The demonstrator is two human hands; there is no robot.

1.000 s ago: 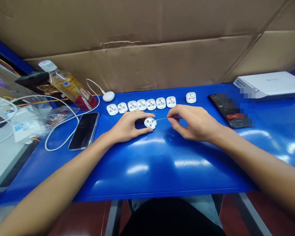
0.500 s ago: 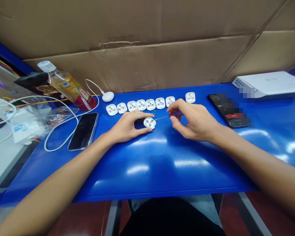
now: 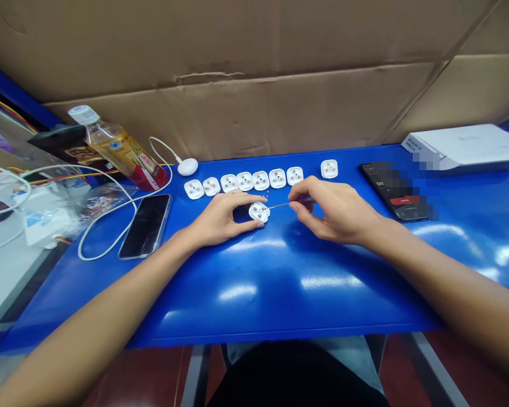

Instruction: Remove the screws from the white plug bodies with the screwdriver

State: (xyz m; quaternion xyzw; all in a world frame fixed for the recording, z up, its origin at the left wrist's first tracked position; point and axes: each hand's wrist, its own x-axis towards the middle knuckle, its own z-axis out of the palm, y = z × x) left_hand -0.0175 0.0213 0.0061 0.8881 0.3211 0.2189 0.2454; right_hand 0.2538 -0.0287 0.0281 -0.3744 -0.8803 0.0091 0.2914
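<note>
Between the thumb and forefinger of my left hand (image 3: 221,219) is a white plug housing (image 3: 259,212) with metal parts inside, resting on the blue tabletop. My right hand (image 3: 333,209) is closed round the handle of a screwdriver (image 3: 280,204). Its thin shaft points left, with the tip at the housing's right side. Fingers cover most of the handle. A few tiny screws (image 3: 267,196) lie just behind the housing. Farther back stands a row of similar white plug housings (image 3: 261,181), open side up, and one more housing (image 3: 329,168) sits apart to the right.
On the left are a phone (image 3: 146,226), a white cable (image 3: 81,240), a drink bottle (image 3: 123,152) and a round white device (image 3: 188,167). To the right lie a dark phone (image 3: 382,189) and a white box (image 3: 470,144). Cardboard (image 3: 237,118) lines the back edge.
My right fingers have shifted slightly on the screwdriver, covering the red end of its handle. The plug housing stays in my left hand; the whole view has moved very slightly.
</note>
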